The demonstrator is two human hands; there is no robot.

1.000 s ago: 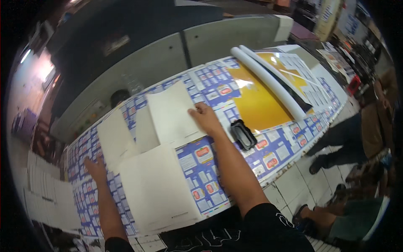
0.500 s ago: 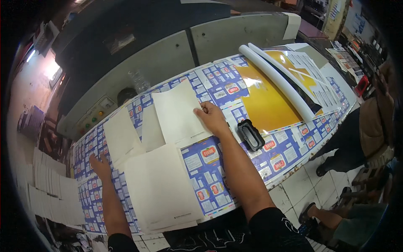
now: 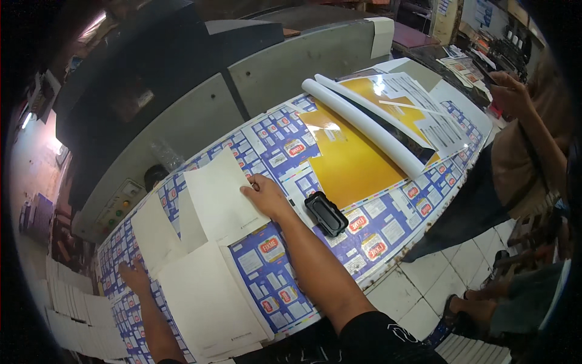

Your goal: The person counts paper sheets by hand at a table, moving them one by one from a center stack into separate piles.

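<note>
My right hand (image 3: pixel 267 197) is closed in a pinch at the right edge of a cream paper sheet (image 3: pixel 218 203). My left hand (image 3: pixel 134 278), fingers spread and holding nothing, is beside another cream sheet (image 3: pixel 148 236) on the left. That sheet and the pinched one lie partly over further paper. Closer to me lies a small pile of cream sheets (image 3: pixel 209 303), with faint small print near its lower edge and layers showing along its right side. To the right of my right forearm sits a black oblong plastic case (image 3: pixel 326 213).
Blue printed sheets (image 3: pixel 291 147) cover the table. At the right lie a shiny yellow sheet (image 3: pixel 345 176) and a white roll (image 3: pixel 370 127). Grey machine panels (image 3: pixel 303 64) stand behind. Paper stacks (image 3: pixel 85 309) are at the left; another person (image 3: pixel 527 164) stands at the right.
The whole view has swung right, so the table appears further left. My hands keep nearly the same places by the sheets. The person at the right now shows a raised forearm and hand.
</note>
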